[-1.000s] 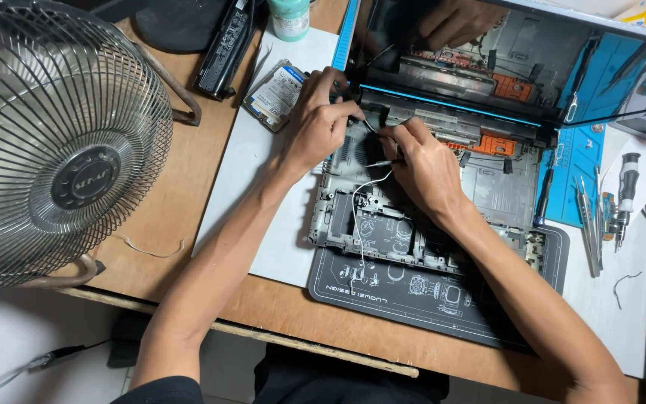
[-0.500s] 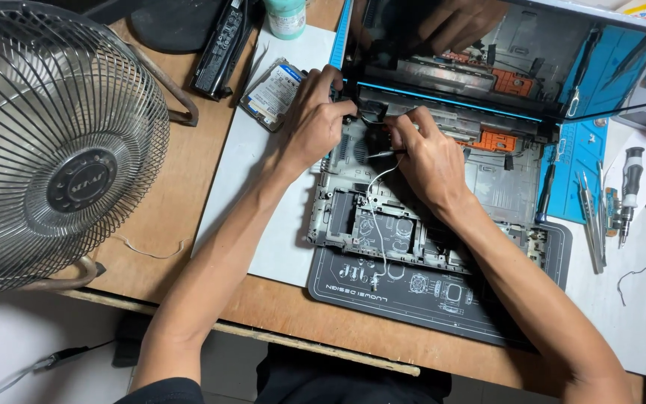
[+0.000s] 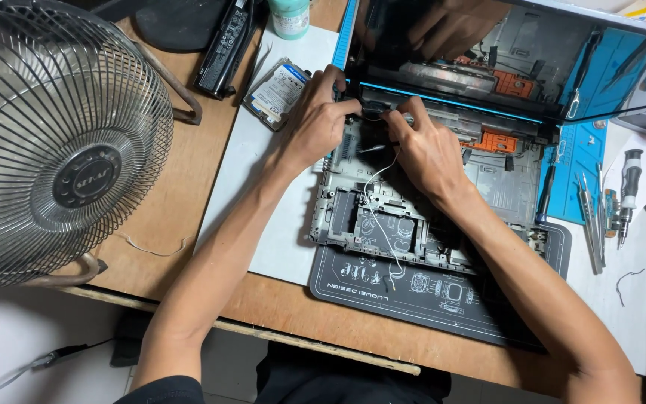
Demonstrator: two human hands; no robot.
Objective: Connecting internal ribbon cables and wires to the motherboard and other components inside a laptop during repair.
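An opened laptop base (image 3: pixel 383 217) with its cover off lies on a dark work mat (image 3: pixel 413 292), its glossy screen (image 3: pixel 487 52) tilted up behind. My left hand (image 3: pixel 315 120) grips the base's far left corner by the hinge. My right hand (image 3: pixel 428 150) pinches a small dark part near the hinge, just right of the left hand. A thin white cable (image 3: pixel 375 202) runs from under the right hand down across the base.
A metal fan (image 3: pixel 54 142) fills the left side. A hard drive (image 3: pixel 274 93), a black battery pack (image 3: pixel 222 45) and a green-capped bottle (image 3: pixel 291 16) lie behind. Screwdrivers and tweezers (image 3: pixel 600 217) rest at the right beside a blue mat (image 3: pixel 573 179).
Both hands have shifted slightly toward the hinge at the back of the base. The white cable has moved a little with the right hand.
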